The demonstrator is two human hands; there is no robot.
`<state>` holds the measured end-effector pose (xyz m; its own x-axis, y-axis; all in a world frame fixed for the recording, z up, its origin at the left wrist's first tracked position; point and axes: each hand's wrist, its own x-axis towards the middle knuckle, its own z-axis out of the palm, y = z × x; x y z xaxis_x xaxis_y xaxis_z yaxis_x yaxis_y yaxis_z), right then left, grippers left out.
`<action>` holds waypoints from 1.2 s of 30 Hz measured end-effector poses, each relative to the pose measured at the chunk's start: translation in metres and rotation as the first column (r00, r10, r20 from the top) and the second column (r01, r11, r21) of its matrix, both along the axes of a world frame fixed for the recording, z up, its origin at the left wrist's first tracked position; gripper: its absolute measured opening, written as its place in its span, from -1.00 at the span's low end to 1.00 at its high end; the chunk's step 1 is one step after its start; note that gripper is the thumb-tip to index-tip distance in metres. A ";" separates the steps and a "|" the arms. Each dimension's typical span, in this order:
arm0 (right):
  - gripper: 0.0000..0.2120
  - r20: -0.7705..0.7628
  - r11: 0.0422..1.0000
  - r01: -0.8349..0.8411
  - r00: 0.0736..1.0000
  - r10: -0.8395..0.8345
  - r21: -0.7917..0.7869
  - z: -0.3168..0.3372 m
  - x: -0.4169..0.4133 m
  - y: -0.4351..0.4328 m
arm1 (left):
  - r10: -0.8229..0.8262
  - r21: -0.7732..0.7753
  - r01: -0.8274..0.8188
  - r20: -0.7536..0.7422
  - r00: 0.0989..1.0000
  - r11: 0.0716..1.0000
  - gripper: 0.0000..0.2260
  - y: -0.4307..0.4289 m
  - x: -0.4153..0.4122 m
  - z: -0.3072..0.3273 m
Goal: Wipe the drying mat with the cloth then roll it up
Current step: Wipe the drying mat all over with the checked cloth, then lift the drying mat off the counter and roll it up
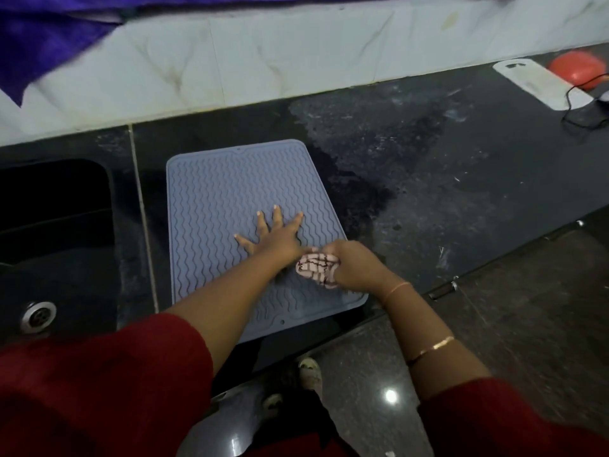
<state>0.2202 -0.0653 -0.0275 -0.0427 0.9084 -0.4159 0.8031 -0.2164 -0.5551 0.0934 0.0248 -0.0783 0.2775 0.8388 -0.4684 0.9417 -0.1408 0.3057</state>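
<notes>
flat drying mat, long axis toward wall (unrolled), cloth balled.

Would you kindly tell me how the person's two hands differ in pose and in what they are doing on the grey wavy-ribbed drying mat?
The left hand lies flat with fingers spread; the right hand is closed. The left hand holds nothing, while the right hand grips the bunched pale checked cloth. Both are over the near part of the grey wavy-ribbed drying mat.

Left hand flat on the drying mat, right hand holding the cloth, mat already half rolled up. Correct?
Not quite: the head view shows the drying mat lying fully flat, unrolled. The left hand is spread flat on it and the right hand grips the cloth.
</notes>
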 end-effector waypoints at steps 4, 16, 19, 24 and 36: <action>-0.88 0.053 0.998 -0.061 0.997 0.060 0.021 -0.004 0.005 -0.036 | -0.023 0.033 0.024 -0.045 0.999 0.999 -0.22 0.002 -0.005 -0.010; -0.83 -0.018 0.998 0.035 0.999 -0.034 0.057 0.000 0.011 -0.034 | -0.322 0.023 0.321 0.041 0.946 0.947 -0.38 -0.010 0.009 0.019; -0.85 -0.029 0.998 0.051 0.998 -0.050 0.034 -0.004 0.013 -0.052 | -0.287 0.080 0.283 0.041 0.957 0.956 -0.40 -0.021 -0.003 0.007; -0.77 -0.484 0.930 0.367 0.813 -0.325 -0.008 0.006 0.036 -0.062 | -0.305 0.143 0.308 -0.040 0.951 0.941 -0.42 -0.022 0.000 0.008; -0.84 -0.595 0.716 0.658 0.679 -0.431 0.233 0.021 0.116 0.052 | 0.002 0.303 -0.046 0.144 0.990 0.952 -0.65 0.009 0.013 0.022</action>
